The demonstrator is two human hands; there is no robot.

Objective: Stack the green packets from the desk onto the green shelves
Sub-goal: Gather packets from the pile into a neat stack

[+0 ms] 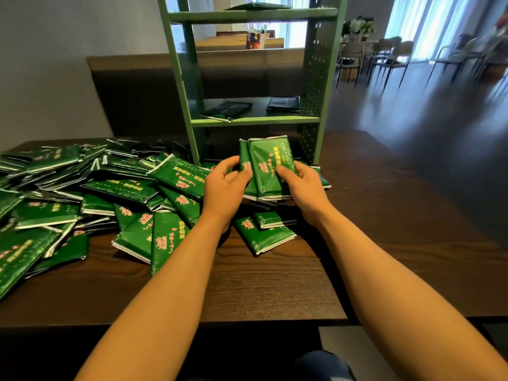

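Both grips, left hand (pixel 224 187) and right hand (pixel 303 185), clamp a bundle of green packets (pixel 270 162); pink-and-yellow print unreadable.

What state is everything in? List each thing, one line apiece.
Held packets: small bundle, raised over the desk, gripped from both sides.
Left hand: fingers curled on the bundle's left edge.
Right hand: fingers curled on the bundle's right side.
Loose packets: heaped on the desk, unstacked.
Middle shelf: two packets lying flat, apart.
Top shelf: one packet lying flat.
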